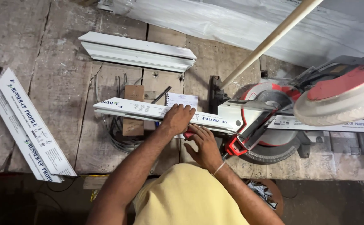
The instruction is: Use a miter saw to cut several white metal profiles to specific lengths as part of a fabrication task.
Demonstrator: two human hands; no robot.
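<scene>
The left hand [178, 118] presses flat, fingers spread, on a long white strip [148, 110]. Just under those fingers, the right hand [202, 143] pinches a red pencil [188, 134].

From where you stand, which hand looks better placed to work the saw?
Probably the right hand: it lies nearer the miter saw. The left hand already presses down on the white profile strip, steadying it.
</scene>
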